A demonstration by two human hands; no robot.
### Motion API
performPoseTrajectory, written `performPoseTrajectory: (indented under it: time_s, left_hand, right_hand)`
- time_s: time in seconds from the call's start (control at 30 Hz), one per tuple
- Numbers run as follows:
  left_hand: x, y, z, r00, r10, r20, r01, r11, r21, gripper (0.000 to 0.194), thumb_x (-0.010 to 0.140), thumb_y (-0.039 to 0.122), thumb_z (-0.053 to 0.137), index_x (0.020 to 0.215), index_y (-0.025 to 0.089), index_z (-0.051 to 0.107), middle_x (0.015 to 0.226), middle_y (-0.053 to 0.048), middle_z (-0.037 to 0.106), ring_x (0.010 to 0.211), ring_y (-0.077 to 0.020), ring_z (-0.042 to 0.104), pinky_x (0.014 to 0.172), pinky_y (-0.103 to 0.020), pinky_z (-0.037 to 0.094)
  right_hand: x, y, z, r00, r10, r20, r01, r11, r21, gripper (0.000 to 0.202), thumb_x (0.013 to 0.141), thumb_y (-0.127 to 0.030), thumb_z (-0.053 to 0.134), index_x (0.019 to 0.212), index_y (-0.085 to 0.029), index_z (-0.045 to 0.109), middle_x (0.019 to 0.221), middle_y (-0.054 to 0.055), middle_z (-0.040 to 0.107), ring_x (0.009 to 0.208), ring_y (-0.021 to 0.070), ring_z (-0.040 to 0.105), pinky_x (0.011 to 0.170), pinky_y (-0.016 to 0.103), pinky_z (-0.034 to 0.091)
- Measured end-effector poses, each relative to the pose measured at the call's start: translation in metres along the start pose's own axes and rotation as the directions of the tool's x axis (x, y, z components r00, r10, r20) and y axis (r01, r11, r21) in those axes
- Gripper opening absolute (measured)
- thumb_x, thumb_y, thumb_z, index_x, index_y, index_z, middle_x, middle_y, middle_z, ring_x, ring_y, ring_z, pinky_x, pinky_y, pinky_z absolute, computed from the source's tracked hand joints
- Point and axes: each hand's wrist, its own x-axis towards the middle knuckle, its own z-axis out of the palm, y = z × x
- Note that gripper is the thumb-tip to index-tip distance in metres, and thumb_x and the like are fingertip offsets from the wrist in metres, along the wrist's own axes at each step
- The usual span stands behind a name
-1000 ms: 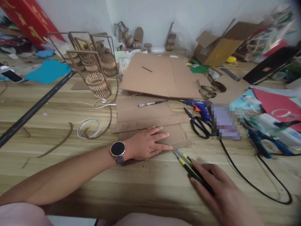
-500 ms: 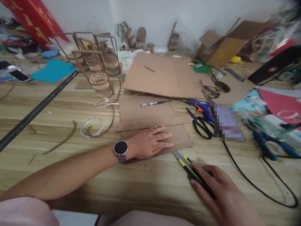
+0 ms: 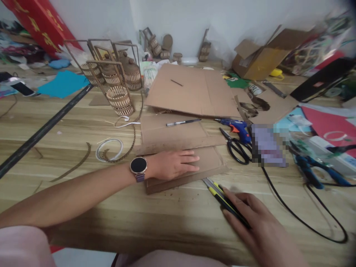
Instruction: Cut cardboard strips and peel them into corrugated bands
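Note:
My left hand lies flat with its fingers outstretched on a piece of cardboard on the wooden table. One narrow cardboard strip runs across this piece just beyond my fingers, and another strip lies along its near edge. In my right hand is a yellow and black utility knife, blade out. Its tip is close to the near strip's right part; whether it touches the table I cannot tell. A pen rests on the cardboard farther back.
Black-handled scissors, a blue glue gun and pliers lie to the right, with a black cable looping nearby. Small slatted baskets stand at the back left. A large cardboard sheet lies behind the pen.
My left hand has slid a little left and away from the near edge, uncovering more of the near strip. My right hand and the knife have shifted slightly left.

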Motion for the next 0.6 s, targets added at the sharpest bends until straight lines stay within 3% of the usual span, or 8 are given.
performPoseTrajectory:
  time_s: [0.13,0.27,0.6]
  left_hand:
    - [-0.006,-0.01,-0.002,1.0,-0.012,-0.022,0.011,1.0,-0.006,0.04,0.103,0.026,0.042,0.14,0.023,0.056,0.156,-0.007,0.044,0.15,-0.0277,0.029,0.124,-0.047,0.028]
    - [-0.007,-0.01,0.002,0.999,-0.021,-0.04,0.02,1.0,-0.017,0.039,0.102,0.026,0.043,0.139,0.024,0.057,0.155,-0.006,0.046,0.149,-0.0265,0.031,0.123,-0.046,0.029]
    - [-0.005,-0.009,0.003,0.997,-0.003,-0.076,0.002,1.0,-0.022,0.039,0.102,0.025,0.041,0.137,0.021,0.06,0.153,-0.009,0.049,0.146,-0.0297,0.036,0.121,-0.047,0.032]
  right_hand:
    - [-0.002,-0.002,-0.001,0.998,0.049,0.039,-0.05,0.998,0.027,0.046,0.097,-0.041,0.052,0.141,-0.027,0.056,0.106,0.009,0.067,0.092,0.0215,0.073,0.076,0.03,0.062]
    - [-0.004,-0.016,-0.001,0.993,0.119,-0.018,-0.119,0.993,0.014,0.044,0.099,-0.044,0.047,0.138,-0.025,0.057,0.107,0.009,0.065,0.091,0.0214,0.072,0.074,0.031,0.061]
    - [-0.006,-0.023,-0.002,0.991,0.131,-0.024,-0.131,0.991,-0.018,0.045,0.1,-0.047,0.044,0.137,-0.026,0.058,0.105,0.008,0.063,0.083,0.0202,0.072,0.068,0.029,0.059]
